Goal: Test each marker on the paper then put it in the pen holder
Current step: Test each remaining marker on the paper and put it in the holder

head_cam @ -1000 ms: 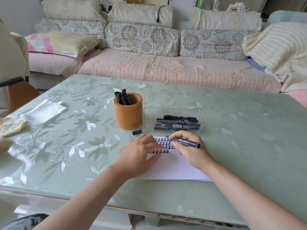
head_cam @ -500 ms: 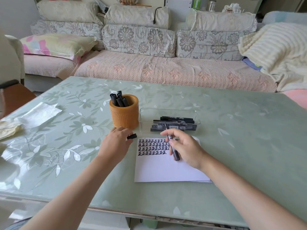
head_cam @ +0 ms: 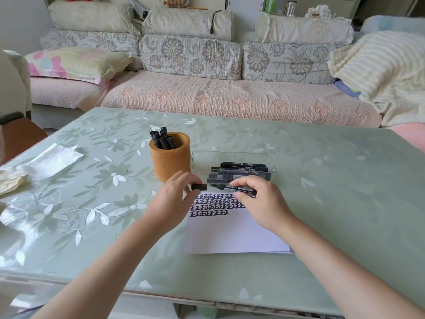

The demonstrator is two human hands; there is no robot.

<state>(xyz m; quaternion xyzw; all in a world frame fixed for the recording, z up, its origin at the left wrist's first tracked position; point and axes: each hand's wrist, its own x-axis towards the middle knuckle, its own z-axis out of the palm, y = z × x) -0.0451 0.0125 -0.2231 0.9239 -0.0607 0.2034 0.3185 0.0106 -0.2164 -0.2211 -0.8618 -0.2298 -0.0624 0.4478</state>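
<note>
Paper (head_cam: 230, 231), nearest, bears rows of test marks. Above it: left hand (head_cam: 171, 201) fingers pinch the cap (head_cam: 199, 186); right hand (head_cam: 259, 201) fingers grip the uncapped marker (head_cam: 232, 188), tip toward cap. Step: recapping; next needs aligned push, then drop into the pen holder (head_cam: 170, 157) beyond, beside the clear tray (head_cam: 232, 157) on the worktop (head_cam: 322, 180).

Glossy table cover (head_cam: 322, 180), clear plastic tray (head_cam: 232, 155), matt white paper (head_cam: 230, 236), possibly bamboo pen holder (head_cam: 170, 162)

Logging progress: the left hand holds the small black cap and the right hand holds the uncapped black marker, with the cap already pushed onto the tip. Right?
Not quite. The head view shows the small black cap just short of the black marker tip, not on it. The hands are as you say.
</note>
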